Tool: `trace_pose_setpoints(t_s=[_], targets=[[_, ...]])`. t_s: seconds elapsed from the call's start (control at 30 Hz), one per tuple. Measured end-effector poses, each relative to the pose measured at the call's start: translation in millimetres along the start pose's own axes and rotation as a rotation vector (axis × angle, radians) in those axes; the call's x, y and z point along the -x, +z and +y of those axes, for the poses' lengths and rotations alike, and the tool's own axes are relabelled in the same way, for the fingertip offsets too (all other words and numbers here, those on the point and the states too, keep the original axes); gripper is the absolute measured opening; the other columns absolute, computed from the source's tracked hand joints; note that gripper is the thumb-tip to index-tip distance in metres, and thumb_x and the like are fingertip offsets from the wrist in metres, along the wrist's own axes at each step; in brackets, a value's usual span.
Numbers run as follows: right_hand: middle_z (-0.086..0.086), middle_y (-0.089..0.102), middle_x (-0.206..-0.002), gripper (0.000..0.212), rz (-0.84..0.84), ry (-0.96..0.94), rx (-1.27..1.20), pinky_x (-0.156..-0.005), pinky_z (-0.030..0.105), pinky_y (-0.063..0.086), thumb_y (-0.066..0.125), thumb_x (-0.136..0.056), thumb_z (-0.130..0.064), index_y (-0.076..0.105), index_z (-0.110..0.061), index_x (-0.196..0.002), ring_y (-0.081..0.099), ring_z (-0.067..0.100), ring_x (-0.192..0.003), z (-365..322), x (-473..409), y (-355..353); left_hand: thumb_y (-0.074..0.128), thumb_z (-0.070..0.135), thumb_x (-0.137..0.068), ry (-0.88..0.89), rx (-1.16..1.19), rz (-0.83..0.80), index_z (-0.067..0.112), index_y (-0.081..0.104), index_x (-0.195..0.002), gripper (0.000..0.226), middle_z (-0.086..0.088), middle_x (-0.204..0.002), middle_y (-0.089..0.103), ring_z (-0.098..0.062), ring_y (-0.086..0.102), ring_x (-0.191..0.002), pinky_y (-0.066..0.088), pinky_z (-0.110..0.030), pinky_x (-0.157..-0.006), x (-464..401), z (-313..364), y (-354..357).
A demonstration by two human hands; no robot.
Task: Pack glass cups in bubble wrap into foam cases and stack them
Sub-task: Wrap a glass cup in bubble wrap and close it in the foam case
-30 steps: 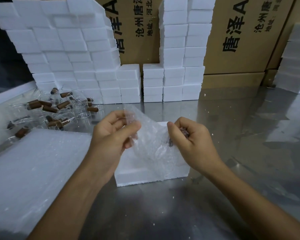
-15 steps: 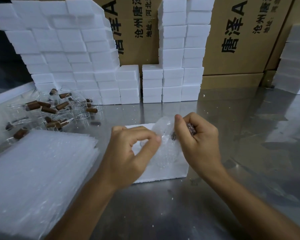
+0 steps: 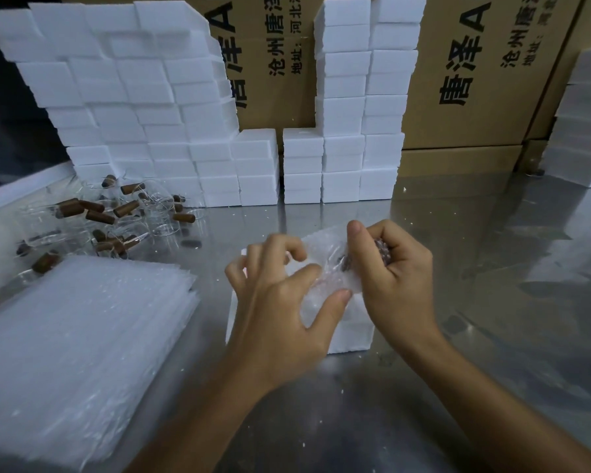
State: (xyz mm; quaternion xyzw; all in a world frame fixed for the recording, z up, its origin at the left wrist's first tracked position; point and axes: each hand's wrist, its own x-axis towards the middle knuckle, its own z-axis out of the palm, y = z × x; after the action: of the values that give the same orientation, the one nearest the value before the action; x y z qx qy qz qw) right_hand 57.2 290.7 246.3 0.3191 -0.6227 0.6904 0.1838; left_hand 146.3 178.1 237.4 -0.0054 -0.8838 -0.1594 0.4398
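A glass cup wrapped in clear bubble wrap (image 3: pixel 325 268) sits between both hands, just above a white foam case (image 3: pixel 350 336) on the steel table. My right hand (image 3: pixel 394 278) grips the cup's brown-handled end, fingers curled round it. My left hand (image 3: pixel 280 298) spreads over the wrap's other side, its thumb pressing the plastic and its fingers bent over the top. Most of the foam case is hidden under my hands.
A thick pile of bubble wrap sheets (image 3: pixel 75 343) lies at the near left. Several loose glass cups with brown handles (image 3: pixel 116 216) lie behind it. Stacked foam cases (image 3: pixel 144 114) and two taller columns (image 3: pixel 362 97) stand before cardboard boxes (image 3: pixel 492 70). Bare steel table (image 3: pixel 492 268) stretches right.
The loose flap of bubble wrap has been folded down round the cup. My left hand moved right and lower onto the bundle, which now sits closer to the foam case.
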Motion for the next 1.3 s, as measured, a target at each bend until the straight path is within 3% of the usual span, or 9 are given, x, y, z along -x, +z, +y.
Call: trace_pose_setpoints(t_s=[0.1,0.2,0.37,0.47,0.67,0.83,1.0,1.13,1.3], targets=[[-0.012,0.056,-0.054,0.036,-0.015,0.108,-0.088,-0.054,0.016,0.040,0.059,-0.097,-0.023,0.054,-0.011,-0.064,0.049,0.002,-0.051,-5,0,2,0.069,0.049,-0.076,-0.127,0.204,0.160,0.022,0.060,-0.089,0.032,0.003,-0.116,0.043,-0.014,0.047,-0.114,0.038,-0.028,-0.098,0,0,2],[0.001,0.060,-0.069,0.034,-0.105,0.312,-0.313,-0.057,0.027,0.044,0.062,-0.094,-0.036,0.062,-0.007,-0.077,0.052,0.015,-0.063,-9,0,2,0.075,0.040,-0.075,-0.348,0.672,0.146,0.028,0.055,-0.100,0.035,0.004,-0.109,0.059,-0.021,0.064,-0.104,0.055,-0.050,-0.084,-5,2,-1],[0.009,0.065,-0.090,0.032,-0.240,0.902,-0.733,-0.068,0.029,0.055,0.067,-0.086,-0.035,0.068,-0.007,-0.102,0.064,0.020,-0.073,-14,-4,2,0.076,0.021,-0.076,-0.397,0.603,0.313,0.023,0.062,-0.099,0.028,0.008,-0.101,0.066,-0.012,0.063,-0.101,0.051,-0.047,-0.093,-13,-10,-12],[0.010,0.066,-0.087,0.036,-0.276,1.022,-0.807,-0.070,0.027,0.055,0.071,-0.082,-0.031,0.065,-0.007,-0.107,0.064,0.018,-0.069,-13,-6,-2,0.075,0.016,-0.073,-0.375,0.560,0.284,0.023,0.063,-0.100,0.031,0.005,-0.104,0.065,-0.008,0.062,-0.100,0.052,-0.047,-0.091,-13,-14,-14],[0.022,0.072,-0.107,0.022,-0.229,0.744,-0.548,-0.082,0.040,0.053,0.061,-0.090,-0.007,0.070,0.002,-0.109,0.067,0.027,-0.088,-7,-7,-6,0.074,0.010,-0.062,-0.156,0.425,0.022,0.027,0.066,-0.092,0.035,-0.001,-0.099,0.059,-0.007,0.061,-0.087,0.044,-0.013,-0.081,-8,-11,-8],[0.000,0.076,-0.087,0.022,-0.282,0.240,-0.218,-0.060,0.020,0.052,0.066,-0.089,0.002,0.077,-0.016,-0.097,0.068,0.007,-0.072,-4,0,-3,0.067,0.029,-0.062,-0.121,0.371,-0.051,0.021,0.058,-0.080,0.022,0.008,-0.084,0.055,-0.011,0.057,-0.077,0.043,-0.022,-0.069,-7,-15,-8],[-0.005,0.073,-0.101,0.023,-0.383,-0.223,0.147,-0.085,0.026,0.049,0.057,-0.092,-0.005,0.076,-0.011,-0.103,0.065,0.006,-0.096,2,10,3,0.070,0.054,-0.056,-0.265,0.276,0.018,0.031,0.034,-0.086,0.052,0.018,-0.071,0.052,-0.012,0.047,-0.057,0.041,-0.030,-0.050,-5,-13,-8],[-0.006,0.069,-0.092,0.029,-0.532,-0.304,0.224,-0.094,0.036,0.042,0.046,-0.097,-0.023,0.071,-0.010,-0.089,0.057,0.008,-0.097,-2,16,6,0.073,0.049,-0.053,-0.285,0.196,0.022,0.040,0.032,-0.094,0.059,0.012,-0.072,0.059,-0.020,0.059,-0.063,0.051,-0.039,-0.055,-7,-10,-14],[0.002,0.047,-0.063,0.053,-0.658,-0.228,0.315,-0.078,0.040,0.038,0.038,-0.096,-0.045,0.047,-0.004,-0.064,0.046,0.019,-0.076,-4,18,9,0.073,0.036,-0.058,-0.105,0.118,-0.080,0.035,0.037,-0.107,0.060,0.005,-0.084,0.068,-0.023,0.066,-0.072,0.053,-0.040,-0.059,-6,-3,-23]])
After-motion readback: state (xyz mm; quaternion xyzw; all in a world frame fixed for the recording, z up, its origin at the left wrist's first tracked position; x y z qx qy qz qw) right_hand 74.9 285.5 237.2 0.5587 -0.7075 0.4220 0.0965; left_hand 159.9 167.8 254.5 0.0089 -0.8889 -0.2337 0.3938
